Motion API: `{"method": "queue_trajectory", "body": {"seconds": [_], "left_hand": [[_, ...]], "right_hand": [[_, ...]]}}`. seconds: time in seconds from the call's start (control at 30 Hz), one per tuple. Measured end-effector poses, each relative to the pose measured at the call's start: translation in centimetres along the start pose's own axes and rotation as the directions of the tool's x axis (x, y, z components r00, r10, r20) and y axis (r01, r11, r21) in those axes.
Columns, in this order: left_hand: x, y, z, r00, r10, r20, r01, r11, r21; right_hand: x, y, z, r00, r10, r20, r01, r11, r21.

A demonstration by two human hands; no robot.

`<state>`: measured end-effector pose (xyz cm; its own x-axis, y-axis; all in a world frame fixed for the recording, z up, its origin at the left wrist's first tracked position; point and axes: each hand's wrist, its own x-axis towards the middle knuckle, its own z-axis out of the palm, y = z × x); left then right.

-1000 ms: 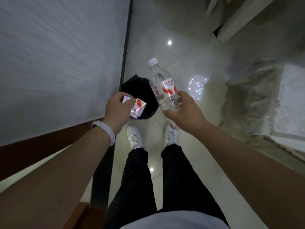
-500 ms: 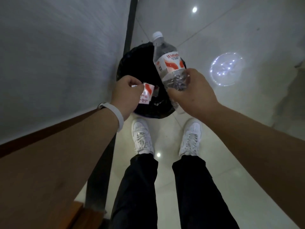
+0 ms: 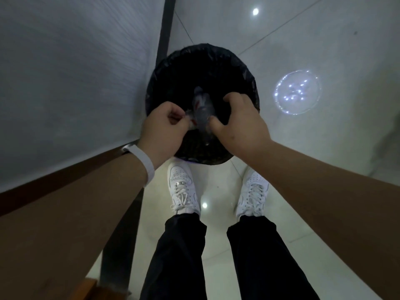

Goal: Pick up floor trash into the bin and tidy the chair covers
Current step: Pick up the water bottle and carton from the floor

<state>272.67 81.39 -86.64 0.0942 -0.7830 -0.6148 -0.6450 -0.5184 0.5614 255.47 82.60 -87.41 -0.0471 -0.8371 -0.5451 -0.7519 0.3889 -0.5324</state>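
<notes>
A round bin with a black liner (image 3: 242,68) stands on the floor just ahead of my feet. Both hands hover over its mouth. My right hand (image 3: 240,124) is open, with its fingers and thumb spread. Below it, a clear plastic bottle with a red and white label (image 3: 202,106) is blurred inside the bin, neck pointing away from me, apart from the fingers. My left hand (image 3: 164,126) is curled in a pinch. A blurred sliver of the small red and white carton (image 3: 191,123) shows at its fingertips; the rest is hidden.
A grey wall with a brown wooden rail (image 3: 65,172) runs close along my left. A dark vertical strip (image 3: 165,24) meets the floor behind the bin. My white shoes (image 3: 181,187) stand on pale glossy tiles (image 3: 324,137) that carry light reflections.
The bottle has left my right hand and dropped into the bin. Both hands have come lower and closer together over the bin's mouth. The carton is mostly hidden now.
</notes>
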Motion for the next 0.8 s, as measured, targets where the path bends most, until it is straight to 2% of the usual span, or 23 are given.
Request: {"method": "queue_trajectory", "body": {"seconds": [0.23, 0.47, 0.67, 0.8], "left_hand": [[-3.5, 4.3, -4.3, 0.955, 0.255, 0.150, -0.287, 0.924, 0.254], [-11.0, 12.7, -9.5, 0.886, 0.410, 0.219, -0.464, 0.778, 0.424], [-16.9, 21.5, -12.9, 0.760, 0.584, 0.285, -0.638, 0.589, 0.497], [-20.6, 26.3, -14.6, 0.668, 0.669, 0.325, -0.728, 0.496, 0.474]], "right_hand": [[-3.5, -2.0, -6.3, 0.994, -0.105, 0.004, 0.103, 0.970, -0.218], [-10.8, -6.3, -15.3, 0.989, -0.146, 0.004, 0.138, 0.926, -0.352], [-17.5, -9.7, -23.6, 0.988, -0.143, -0.060, 0.101, 0.886, -0.453], [-22.6, -12.6, -29.1, 0.975, -0.137, -0.175, 0.038, 0.879, -0.475]]}}
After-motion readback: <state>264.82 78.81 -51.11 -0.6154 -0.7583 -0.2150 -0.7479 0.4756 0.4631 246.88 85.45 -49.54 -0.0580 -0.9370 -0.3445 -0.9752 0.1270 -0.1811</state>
